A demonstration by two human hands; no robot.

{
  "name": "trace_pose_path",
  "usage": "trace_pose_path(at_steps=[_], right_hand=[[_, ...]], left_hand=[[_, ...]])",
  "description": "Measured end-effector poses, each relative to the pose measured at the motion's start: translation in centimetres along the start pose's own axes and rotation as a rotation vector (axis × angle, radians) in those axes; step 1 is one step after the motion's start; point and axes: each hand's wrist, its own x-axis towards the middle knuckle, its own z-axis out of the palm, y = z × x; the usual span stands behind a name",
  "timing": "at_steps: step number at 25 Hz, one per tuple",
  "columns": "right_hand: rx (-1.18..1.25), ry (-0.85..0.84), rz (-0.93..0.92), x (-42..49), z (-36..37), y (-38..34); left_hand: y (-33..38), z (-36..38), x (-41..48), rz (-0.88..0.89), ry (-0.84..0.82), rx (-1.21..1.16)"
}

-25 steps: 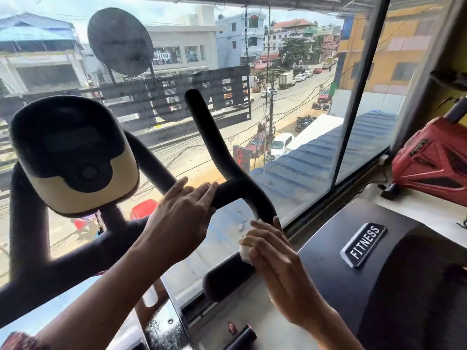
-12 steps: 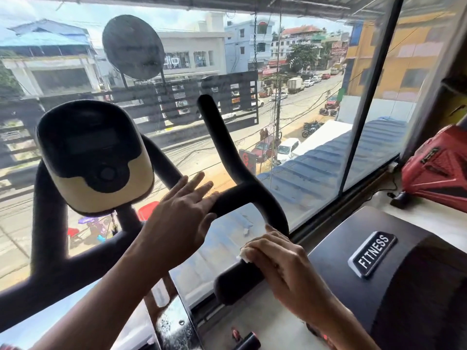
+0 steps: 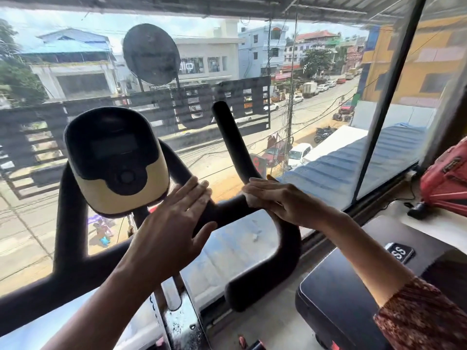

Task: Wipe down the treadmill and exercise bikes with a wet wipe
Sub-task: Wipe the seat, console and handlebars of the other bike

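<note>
The wet wipe point(image 3: 252, 200) is pressed onto the bike's black handlebar point(image 3: 233, 147), right at the bend where the upright horn meets the crossbar. Only a pale edge of it can be seen. It's covered by the right hand point(image 3: 283, 202), fingers kept together and pretty much straight. The left hand point(image 3: 174, 218) is laid flat on the crossbar just to the left, fingers slightly spread, nothing held. The yellow-and-black console point(image 3: 116, 160) is mounted further left. A treadmill point(image 3: 341, 294) is parked near right, and a red machine point(image 3: 447, 180) is seen far right by the window point(image 3: 328, 122).
</note>
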Motion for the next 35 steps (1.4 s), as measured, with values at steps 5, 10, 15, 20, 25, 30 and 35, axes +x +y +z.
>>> trace_pose_path(at_steps=[5, 10, 15, 20, 25, 30, 35], right_hand=[[-0.040, 0.021, -0.040, 0.8, 3.0, -2.1], [-0.015, -0.026, -0.128, 1.1, 1.1, -1.1], [-0.035, 0.059, 0.047, -0.4, -3.5, 2.4], [0.089, 0.086, 0.227, 1.8, -1.0, 1.1], [0.035, 0.226, 0.159, 4.8, 2.4, 2.2], [0.072, 0.252, 0.126, 9.5, 2.0, 2.2], [0.019, 0.750, 0.095, 16.0, -0.4, 4.5]], left_hand=[[0.4, 0.1, 0.1, -0.005, 0.031, -0.031], [0.4, 0.3, 0.1, -0.017, 0.004, -0.044], [0.7, 0.0, 0.7, -0.016, -0.018, 0.000], [1.4, 0.3, 4.7, -0.077, -0.025, -0.093], [1.6, 0.4, 10.1, -0.300, 0.117, -0.410], [0.4, 0.5, 14.1, -0.519, 0.142, -0.587], [-0.5, 1.4, 15.9, -0.674, 0.149, -0.733]])
